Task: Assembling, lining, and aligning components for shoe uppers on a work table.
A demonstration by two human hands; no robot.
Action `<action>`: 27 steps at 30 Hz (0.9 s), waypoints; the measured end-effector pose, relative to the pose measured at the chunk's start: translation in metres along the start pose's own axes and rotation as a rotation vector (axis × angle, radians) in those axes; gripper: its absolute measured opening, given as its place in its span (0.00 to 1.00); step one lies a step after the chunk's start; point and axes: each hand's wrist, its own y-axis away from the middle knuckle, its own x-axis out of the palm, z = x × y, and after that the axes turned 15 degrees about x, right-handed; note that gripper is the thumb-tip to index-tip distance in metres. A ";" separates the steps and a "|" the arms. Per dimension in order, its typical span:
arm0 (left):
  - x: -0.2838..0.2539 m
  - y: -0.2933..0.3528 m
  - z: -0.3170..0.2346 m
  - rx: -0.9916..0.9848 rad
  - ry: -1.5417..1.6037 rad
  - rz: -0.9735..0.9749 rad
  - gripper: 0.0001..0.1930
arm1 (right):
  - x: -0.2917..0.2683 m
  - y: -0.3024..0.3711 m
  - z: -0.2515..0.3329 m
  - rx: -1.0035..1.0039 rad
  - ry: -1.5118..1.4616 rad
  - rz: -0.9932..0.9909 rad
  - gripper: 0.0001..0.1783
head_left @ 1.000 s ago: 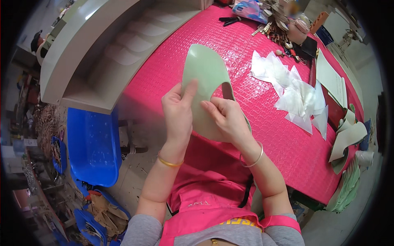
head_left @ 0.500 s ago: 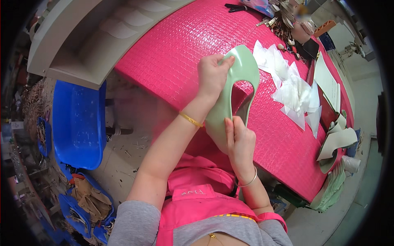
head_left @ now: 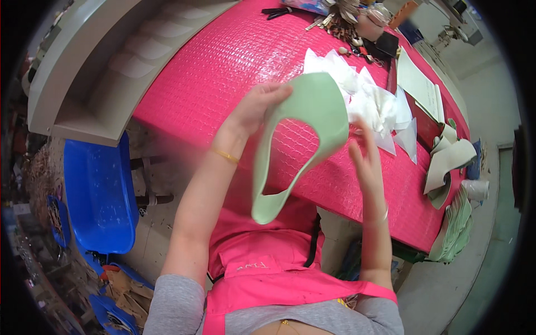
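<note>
A pale green shoe upper hangs above the near edge of the pink-covered table, its wide end up and its foot opening facing me. My left hand pinches its upper left edge between thumb and fingers. Off the upper's right side, my right hand is open, fingers stretched and somewhat smeared by motion, holding nothing. Just beyond that hand lies a loose pile of white, thin pointed sheets.
A grey shelf unit borders the table on the left, above a blue plastic bin. Stacked green pieces hang at the right edge, below curled pale strips. An open notebook and small tools lie farther back.
My right hand has let go of the shoe upper and moved right. The upper has turned so its opening faces me more, and my left hand has shifted left and slightly down with it.
</note>
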 end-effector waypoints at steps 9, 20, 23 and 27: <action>0.064 0.078 -0.017 0.198 -0.820 -0.012 0.17 | 0.040 -0.018 0.025 0.196 -0.791 0.375 0.11; 0.081 0.068 -0.010 0.156 -0.732 0.061 0.10 | 0.014 -0.049 0.058 -0.051 -0.256 0.103 0.12; 0.072 0.087 -0.008 -0.033 -0.553 0.061 0.11 | 0.016 -0.059 0.054 -0.065 -0.259 0.144 0.12; 0.065 0.120 0.007 0.026 -0.581 0.015 0.10 | 0.007 -0.071 0.038 -0.033 -0.182 0.225 0.12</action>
